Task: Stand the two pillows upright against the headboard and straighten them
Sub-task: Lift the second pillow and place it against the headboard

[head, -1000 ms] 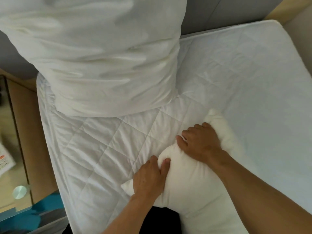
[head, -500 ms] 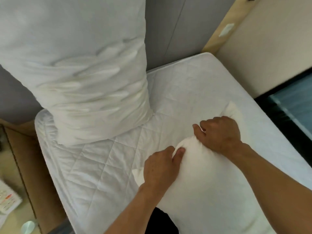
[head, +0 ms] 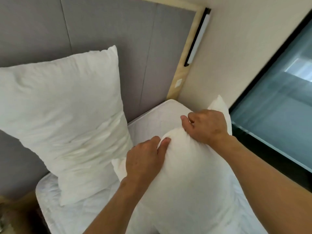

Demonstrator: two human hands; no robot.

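Observation:
One white pillow (head: 67, 115) stands upright on the left, leaning against the grey padded headboard (head: 148, 53). A second white pillow (head: 189, 179) is held in front of me, over the right side of the mattress (head: 152, 119). My left hand (head: 143, 161) pinches its top edge near the left corner. My right hand (head: 207, 125) grips the same top edge farther right, and the pillow's right corner sticks up behind that hand. The held pillow's lower part runs out of view at the bottom.
A wooden frame strip with a black-edged wall light (head: 195, 38) borders the headboard on the right. A beige wall and a dark-framed glass pane (head: 278, 102) stand close along the bed's right side. A wooden bedside surface (head: 18, 213) shows at the lower left.
Both hands have lifted the second pillow off the mattress and carried it up and toward the headboard. My view has swung upward and to the right.

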